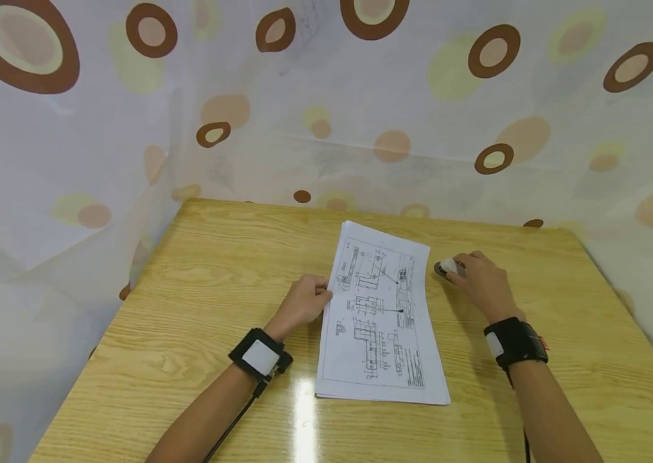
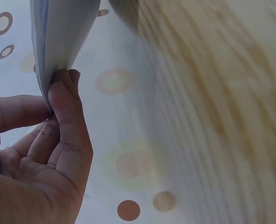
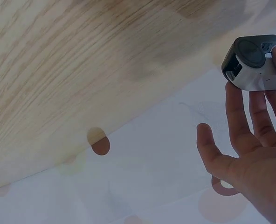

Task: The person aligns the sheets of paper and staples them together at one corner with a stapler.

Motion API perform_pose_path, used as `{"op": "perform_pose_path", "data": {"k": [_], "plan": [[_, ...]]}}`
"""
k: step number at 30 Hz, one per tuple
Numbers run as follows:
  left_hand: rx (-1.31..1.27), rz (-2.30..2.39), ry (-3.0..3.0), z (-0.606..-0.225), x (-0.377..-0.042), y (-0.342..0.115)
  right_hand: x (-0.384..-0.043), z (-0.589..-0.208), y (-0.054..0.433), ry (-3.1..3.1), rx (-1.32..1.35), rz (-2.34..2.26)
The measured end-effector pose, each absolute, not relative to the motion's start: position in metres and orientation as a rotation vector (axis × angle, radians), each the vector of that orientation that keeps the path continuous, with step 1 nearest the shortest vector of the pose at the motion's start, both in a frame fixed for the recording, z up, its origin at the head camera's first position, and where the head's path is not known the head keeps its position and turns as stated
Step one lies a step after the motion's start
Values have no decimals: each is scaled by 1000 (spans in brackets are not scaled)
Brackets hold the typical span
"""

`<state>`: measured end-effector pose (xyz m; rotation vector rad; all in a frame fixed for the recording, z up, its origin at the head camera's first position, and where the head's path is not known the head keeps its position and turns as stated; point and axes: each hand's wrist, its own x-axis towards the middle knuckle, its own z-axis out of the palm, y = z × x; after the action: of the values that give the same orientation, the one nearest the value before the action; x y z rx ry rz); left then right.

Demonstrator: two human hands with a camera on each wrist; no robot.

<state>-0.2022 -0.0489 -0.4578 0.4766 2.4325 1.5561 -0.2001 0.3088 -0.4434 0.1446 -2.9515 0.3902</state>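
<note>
A stack of printed sheets [image 1: 377, 321] with technical drawings is tilted up off the table at its left side. My left hand [image 1: 303, 301] pinches that left edge between thumb and fingers; in the left wrist view the sheets [image 2: 65, 37] stand edge-on above the fingertips [image 2: 63, 100]. Right of the paper, my right hand [image 1: 484, 283] holds a small white and dark grey mini stapler [image 1: 448, 266] by its sides. In the right wrist view the stapler [image 3: 252, 63] sits between thumb and fingers, its dark rounded end facing the camera and the little finger free of it.
The wood-grain table [image 1: 199, 283] reaches back to a pale curtain [image 1: 326, 96] with brown and yellow ovals, which also hangs at both sides. Each wrist wears a black strap [image 1: 516, 344] with a cable [image 1: 234, 424].
</note>
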Motion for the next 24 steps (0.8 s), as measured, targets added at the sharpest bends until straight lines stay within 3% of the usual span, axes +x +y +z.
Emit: {"op": "perform_pose_path", "data": {"k": [24], "plan": [[500,1545,2418,-458,-202,-50,-208,-448,291,-2947,117,365]]}}
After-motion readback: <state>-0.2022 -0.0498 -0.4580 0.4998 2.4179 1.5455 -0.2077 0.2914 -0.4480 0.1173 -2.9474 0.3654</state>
